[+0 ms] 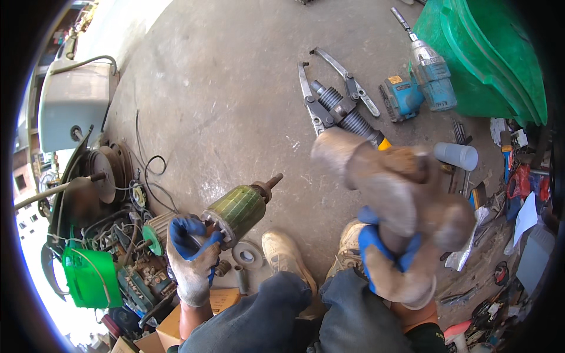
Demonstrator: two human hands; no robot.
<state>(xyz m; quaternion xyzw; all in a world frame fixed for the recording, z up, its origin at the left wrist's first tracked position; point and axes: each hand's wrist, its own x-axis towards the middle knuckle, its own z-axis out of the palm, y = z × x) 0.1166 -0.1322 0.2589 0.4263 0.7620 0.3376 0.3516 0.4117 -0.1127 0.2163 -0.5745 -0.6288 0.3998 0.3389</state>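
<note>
In my gloved left hand (pixel 194 262) is a motor rotor (pixel 238 210), gripped at its near end. Its ribbed green body tilts up to the right, and a bare shaft sticks out of the far end. My gloved right hand (pixel 397 273) is wrapped round the handle of a hammer (pixel 382 182), raised to the right of the rotor and apart from it. The rusty steel hammer head is smeared by motion. Beside my left hand, a flat grey ring (pixel 247 255) and a short metal sleeve (pixel 241 280) are on the floor.
Ahead lie a jaw puller (pixel 340 109) and a teal cordless impact wrench (pixel 432 76), near a green bin (pixel 488 65). A translucent cup (pixel 456 156) is at the right, beside scattered tools. Motor parts, cables and a green bucket (pixel 91 276) crowd the left. A cardboard box (pixel 223 299) sits below.
</note>
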